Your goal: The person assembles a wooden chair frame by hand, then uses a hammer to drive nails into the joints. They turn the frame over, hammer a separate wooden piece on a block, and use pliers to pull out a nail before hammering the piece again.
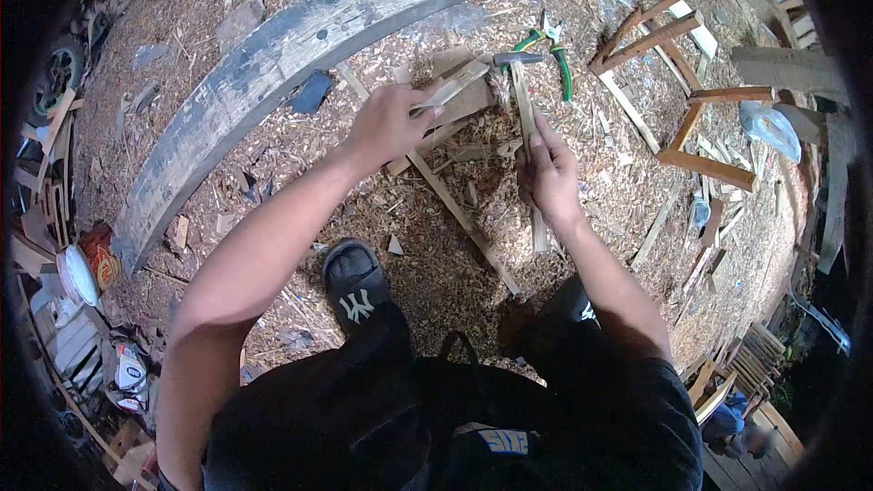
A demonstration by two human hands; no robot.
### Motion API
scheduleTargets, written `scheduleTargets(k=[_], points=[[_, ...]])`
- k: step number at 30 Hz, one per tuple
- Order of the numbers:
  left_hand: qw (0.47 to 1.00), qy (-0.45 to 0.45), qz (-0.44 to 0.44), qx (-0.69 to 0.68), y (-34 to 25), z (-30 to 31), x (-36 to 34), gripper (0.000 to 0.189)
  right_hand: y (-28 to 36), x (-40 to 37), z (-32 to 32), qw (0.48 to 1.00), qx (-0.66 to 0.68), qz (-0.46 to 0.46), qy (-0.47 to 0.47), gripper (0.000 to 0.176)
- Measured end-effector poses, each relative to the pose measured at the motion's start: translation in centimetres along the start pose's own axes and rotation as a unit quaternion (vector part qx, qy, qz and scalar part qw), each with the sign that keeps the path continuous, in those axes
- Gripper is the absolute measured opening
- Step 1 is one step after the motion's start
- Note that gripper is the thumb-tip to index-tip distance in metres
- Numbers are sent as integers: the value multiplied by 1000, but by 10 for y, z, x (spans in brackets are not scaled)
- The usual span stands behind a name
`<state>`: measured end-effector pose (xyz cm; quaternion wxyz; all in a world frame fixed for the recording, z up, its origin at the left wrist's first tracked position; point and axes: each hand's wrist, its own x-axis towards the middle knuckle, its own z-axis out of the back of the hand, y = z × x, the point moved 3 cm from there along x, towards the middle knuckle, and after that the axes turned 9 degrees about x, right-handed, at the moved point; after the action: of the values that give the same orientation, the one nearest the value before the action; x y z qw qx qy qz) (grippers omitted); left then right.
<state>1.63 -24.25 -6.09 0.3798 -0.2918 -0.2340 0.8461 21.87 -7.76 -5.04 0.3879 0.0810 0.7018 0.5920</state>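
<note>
Your left hand (389, 125) sits just above the middle of the view, at about 11 o'clock. Its fingers are wrapped around the pale wooden-handled tool (455, 85), which slants up towards 1 o'clock. The tool's dark metal end reaches the top of the thin pale wooden strip (523, 109); whether it is a blade I cannot tell.

Your right hand (547, 175) is at 2 o'clock from the centre, well apart from the left. Its fingers and thumb are pinched on that strip, which runs nearly straight from 12 to 6 o'clock through your grip, its lower end sticking out below your wrist.

Just beyond the strip's top, at 12 o'clock from your right hand, lie the green-handled metal pliers (556, 53) on the wood-chip-covered ground (436, 282). A long narrow wooden slat (455, 209) lies on the chips between your hands, slanting towards 5 o'clock.

The big curved grey weathered timber beam (273, 55) arcs from 8 o'clock round to 12 o'clock behind your left hand. The reddish-brown open wooden frames (705, 127) lie at 3 o'clock. Your black slipper with a white logo (355, 286) is planted at 7 o'clock from centre, and a red round tin (102, 255) rests at the far 9 o'clock edge.
</note>
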Motion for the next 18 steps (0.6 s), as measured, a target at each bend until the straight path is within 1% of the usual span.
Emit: scheduleTargets(k=[1, 2, 4, 5, 6, 8, 9, 11, 13, 14, 16, 17, 18], points=[[998, -47, -41, -2, 3, -2, -1, 40, 4, -1, -3, 999, 37, -39, 4, 49], [998, -46, -40, -2, 8, -6, 0, 40, 6, -2, -8, 999, 37, -40, 4, 49], [997, -65, -43, 8, 7, -6, 1, 40, 14, -7, -16, 995, 86, -24, -40, 49], [997, -65, -44, 7, 6, -6, 1, 40, 24, -11, -17, 999, 9, -42, 6, 49], [998, -51, -33, 6, 6, -5, 1, 40, 24, -12, -15, 999, 9, -41, 4, 49], [999, -39, -21, 5, 5, -3, 2, 39, 18, -11, -15, 992, 62, -86, 61, 49], [999, -42, -25, 2, 4, -2, 2, 40, 19, -14, -17, 995, 56, -82, 26, 48], [999, -45, -28, -2, 4, -2, 0, 40, 17, -15, -21, 995, 61, -71, 17, 49], [1000, -14, 1, 0, -1, 2, -1, 40, 18, -14, -21, 996, 74, -43, -6, 50], [1000, -14, 0, 1, -1, 2, 0, 40, 18, -13, -19, 996, 75, -42, -6, 50], [999, -38, -10, -7, 1, 1, 0, 41, 15, -13, -18, 993, 62, -84, 58, 49], [999, -37, -10, -7, 3, 0, 0, 41, 14, -12, -20, 993, 63, -85, 57, 49], [998, -53, -30, 11, 5, -1, 1, 43, 12, -10, -21, 995, 70, -64, 21, 50]])
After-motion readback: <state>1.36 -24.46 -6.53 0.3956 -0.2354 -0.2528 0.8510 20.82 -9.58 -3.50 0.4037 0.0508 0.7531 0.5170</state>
